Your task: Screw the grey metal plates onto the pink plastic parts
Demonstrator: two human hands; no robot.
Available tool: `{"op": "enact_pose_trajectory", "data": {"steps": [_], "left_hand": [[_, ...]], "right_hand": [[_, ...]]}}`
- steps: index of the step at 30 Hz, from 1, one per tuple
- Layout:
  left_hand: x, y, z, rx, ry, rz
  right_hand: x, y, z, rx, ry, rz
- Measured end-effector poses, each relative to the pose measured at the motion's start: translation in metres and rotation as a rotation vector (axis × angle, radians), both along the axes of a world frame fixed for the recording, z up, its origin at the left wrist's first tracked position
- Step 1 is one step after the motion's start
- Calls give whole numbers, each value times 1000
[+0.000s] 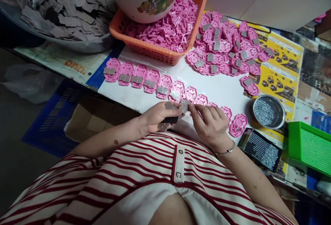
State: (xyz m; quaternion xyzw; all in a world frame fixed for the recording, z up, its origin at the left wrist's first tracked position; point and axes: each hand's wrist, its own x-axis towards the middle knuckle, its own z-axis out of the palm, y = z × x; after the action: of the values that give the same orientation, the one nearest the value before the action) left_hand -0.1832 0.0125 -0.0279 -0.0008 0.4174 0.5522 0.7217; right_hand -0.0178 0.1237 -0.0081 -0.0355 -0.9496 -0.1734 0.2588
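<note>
Head view: left hand point(157, 116) grips a small stack of grey metal plates point(169, 118); right hand point(209, 123) pinches one plate point(184, 105) off its top, just above the row of pink plastic bases point(144, 80). Left bases in the row carry plates; those near the hands look bare. Finished pile point(222, 47) sits beyond, beside the orange basket point(192, 42). Legible writing: only a partial orange "onn" on the blue sheet point(74, 67).

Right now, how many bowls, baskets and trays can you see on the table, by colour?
Big silver bowl: 1
Small silver bowl: 1
White painted bowl: 1
Orange basket: 1
Green basket: 1
Black tray: 1
Total: 6
</note>
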Motion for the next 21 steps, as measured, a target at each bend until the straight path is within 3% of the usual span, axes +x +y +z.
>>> {"op": "enact_pose_trajectory", "data": {"steps": [2,4,7,9,11,14,17,21], "left_hand": [[0,0,0,-8,32,8],[0,0,2,-4,77,26],[2,1,5,-10,167,11],[4,1,7,-12,209,-10],[6,0,8,-16,215,-34],[5,-2,11,-46,197,-79],[2,-2,11,-98,179,-76],[1,0,8,-116,175,-44]], "right_hand": [[-1,2,0,-166,42,34],[-2,6,2,-556,103,21],[-7,11,10,-1250,140,-120],[-11,14,17,-1577,61,-198],[-13,16,22,-1785,-66,-241],[-4,23,27,-1872,-28,-391],[19,32,27,-1767,129,-645],[49,35,15,-1652,33,-877]]}}
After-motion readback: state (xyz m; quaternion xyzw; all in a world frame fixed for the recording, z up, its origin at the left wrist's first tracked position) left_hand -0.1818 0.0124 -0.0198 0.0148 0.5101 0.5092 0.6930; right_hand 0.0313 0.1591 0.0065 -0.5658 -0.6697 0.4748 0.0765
